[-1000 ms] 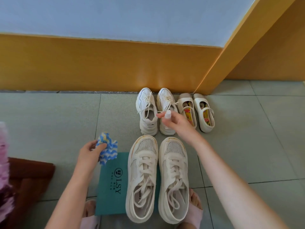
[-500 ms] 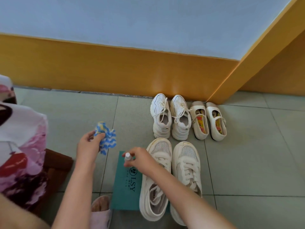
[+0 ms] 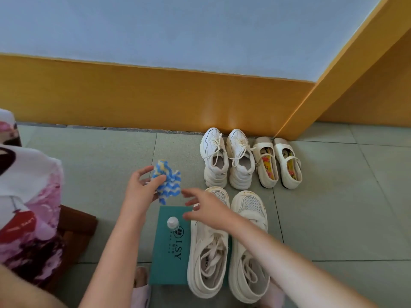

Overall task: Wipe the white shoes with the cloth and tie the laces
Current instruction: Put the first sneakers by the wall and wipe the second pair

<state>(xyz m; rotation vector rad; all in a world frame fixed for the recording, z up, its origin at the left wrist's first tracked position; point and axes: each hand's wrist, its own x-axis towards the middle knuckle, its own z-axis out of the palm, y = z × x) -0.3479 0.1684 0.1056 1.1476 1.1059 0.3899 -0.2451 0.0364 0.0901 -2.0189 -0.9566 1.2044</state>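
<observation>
Shoes, the near cream pair, stand side by side on the floor, toes away from us, the left one lapping the right edge of a teal box; their laces lie loose and untied. Our left hand pinches the bunched cloth between thumb and fingers, clear of the floor just beyond the box's far edge. Our right hand is empty, fingers spread, hovering over the left toe with its fingertips just beside the cloth. A small bottle stands upright near the box's far edge, below both hands. Two other pairs sit against the skirting. We judge the step to be readying the cloth; no wiping is evident yet. To do it well we would draw the cloth out into a flat pad rather than a wad, steady one shoe with the free hand, and wipe from toe toward heel, keeping the laces out of the stroke. The bottle looks light and easily tipped, so we would pass around it
</observation>
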